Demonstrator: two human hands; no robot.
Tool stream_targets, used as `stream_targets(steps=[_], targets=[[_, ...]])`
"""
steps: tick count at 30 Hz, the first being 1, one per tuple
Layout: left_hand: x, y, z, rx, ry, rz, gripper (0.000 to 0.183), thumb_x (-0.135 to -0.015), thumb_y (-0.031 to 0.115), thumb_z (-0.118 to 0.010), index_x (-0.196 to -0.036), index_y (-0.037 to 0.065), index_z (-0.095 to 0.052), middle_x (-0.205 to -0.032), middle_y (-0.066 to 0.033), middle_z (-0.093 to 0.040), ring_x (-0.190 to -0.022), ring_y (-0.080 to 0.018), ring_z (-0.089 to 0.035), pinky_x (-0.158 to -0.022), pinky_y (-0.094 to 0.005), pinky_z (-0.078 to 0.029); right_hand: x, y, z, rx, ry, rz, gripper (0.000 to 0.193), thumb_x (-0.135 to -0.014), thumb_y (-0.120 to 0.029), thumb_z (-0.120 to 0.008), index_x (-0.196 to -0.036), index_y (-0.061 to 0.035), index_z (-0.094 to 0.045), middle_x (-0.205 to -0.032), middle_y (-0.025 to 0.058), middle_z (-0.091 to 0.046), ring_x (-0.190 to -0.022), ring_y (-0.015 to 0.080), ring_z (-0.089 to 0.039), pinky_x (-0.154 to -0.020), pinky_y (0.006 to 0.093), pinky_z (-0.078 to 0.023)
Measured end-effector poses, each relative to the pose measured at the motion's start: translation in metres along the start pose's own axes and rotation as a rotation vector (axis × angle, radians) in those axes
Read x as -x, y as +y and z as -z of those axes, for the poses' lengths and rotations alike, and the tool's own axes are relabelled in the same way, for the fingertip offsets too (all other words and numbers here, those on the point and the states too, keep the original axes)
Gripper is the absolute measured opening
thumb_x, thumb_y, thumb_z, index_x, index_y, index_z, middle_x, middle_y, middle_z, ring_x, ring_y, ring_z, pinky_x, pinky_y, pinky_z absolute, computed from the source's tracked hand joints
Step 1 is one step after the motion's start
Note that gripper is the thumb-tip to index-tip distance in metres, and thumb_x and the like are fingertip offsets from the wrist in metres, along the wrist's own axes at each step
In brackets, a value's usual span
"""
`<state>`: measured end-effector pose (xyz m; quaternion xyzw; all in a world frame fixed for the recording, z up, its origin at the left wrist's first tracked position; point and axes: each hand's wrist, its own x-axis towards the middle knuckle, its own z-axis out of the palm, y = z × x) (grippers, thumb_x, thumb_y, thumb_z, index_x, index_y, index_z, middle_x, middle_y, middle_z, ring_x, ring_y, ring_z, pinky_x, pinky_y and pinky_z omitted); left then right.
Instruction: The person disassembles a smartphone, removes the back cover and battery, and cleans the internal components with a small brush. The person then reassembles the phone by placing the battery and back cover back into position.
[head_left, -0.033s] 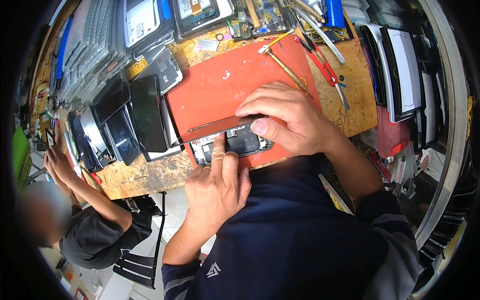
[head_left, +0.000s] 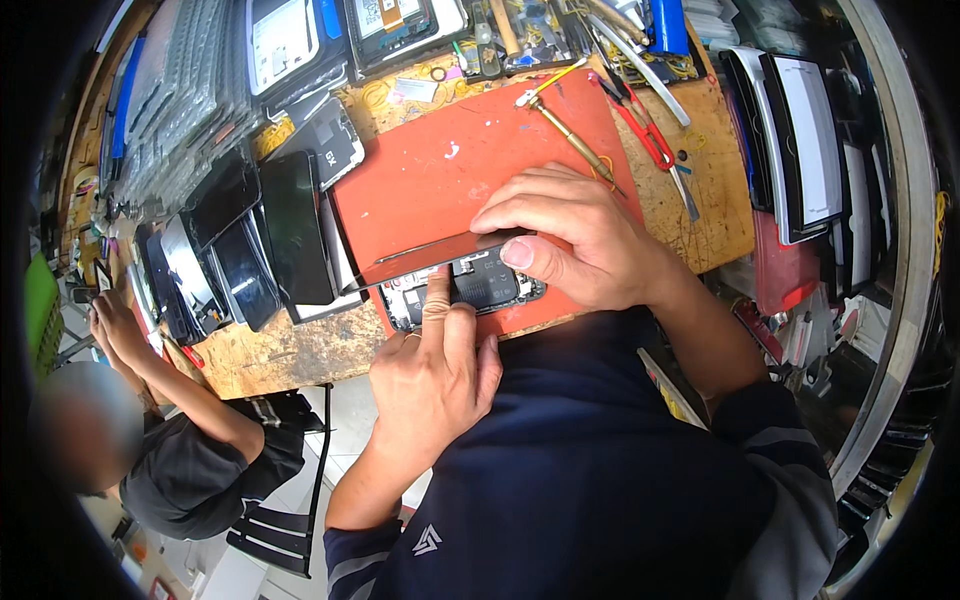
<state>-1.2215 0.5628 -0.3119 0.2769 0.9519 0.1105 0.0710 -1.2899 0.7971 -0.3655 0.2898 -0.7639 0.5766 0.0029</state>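
An opened smartphone (head_left: 495, 283) lies near the front edge of a red work mat (head_left: 410, 165), its battery and inner parts showing. A thin dark phone screen (head_left: 430, 256) stands tilted up along the far side of the phone body. My right hand (head_left: 585, 235) grips the screen's right end between thumb and fingers. From the near side my left hand (head_left: 430, 375) reaches in, index finger stretched out and its tip pressed inside the phone near the raised screen. The other left fingers are loosely curled and hold nothing. Where the screen meets the body is partly hidden.
A brass-coloured screwdriver (head_left: 570, 135) and red-handled pliers (head_left: 650, 135) lie at the mat's right. Loose phone screens (head_left: 290, 225) and bubble-wrapped stacks (head_left: 185, 110) crowd the left. Tablets (head_left: 400, 30) sit at the back. Another person's arm (head_left: 190, 385) rests at the far left.
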Motion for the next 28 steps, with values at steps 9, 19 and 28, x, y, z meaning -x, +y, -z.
stream_targets(steps=[9,19,28], targets=[[-0.005,-0.002,-0.002,0.004,0.010,-0.005,0.030,-0.090,0.026,-0.075,-0.100,0.001,-0.063,-0.137,-0.0375,-0.064,-0.054,-0.0323,-0.066,-0.056,-0.0397,-0.055,-0.003,0.004,0.003,0.010,-0.003,0.020,0.034,-0.104,-0.027,-0.063,-0.111,0.0052,-0.072,-0.103,0.0186,-0.073,-0.098,0.0363,-0.071,-0.091,0.0448,-0.052],[-0.001,-0.009,-0.004,-0.009,0.155,-0.063,0.029,-0.085,0.021,-0.079,-0.104,0.006,-0.063,-0.128,-0.0238,-0.073,-0.059,-0.0248,-0.066,-0.058,-0.0343,-0.052,-0.002,0.003,0.003,0.011,0.001,0.014,0.035,-0.105,-0.028,-0.062,-0.112,0.0054,-0.072,-0.103,0.0193,-0.074,-0.098,0.0368,-0.071,-0.092,0.0453,-0.053],[-0.005,-0.047,-0.005,0.695,0.519,0.258,0.053,-0.107,0.014,-0.061,-0.152,-0.004,-0.040,-0.145,-0.0252,-0.057,-0.141,-0.0364,-0.053,-0.120,-0.0489,-0.038,0.007,-0.011,0.008,0.012,0.237,0.023,0.044,-0.104,-0.032,-0.066,-0.131,0.0023,-0.072,-0.126,0.0188,-0.075,-0.116,0.0363,-0.071,-0.109,0.0456,-0.050]])
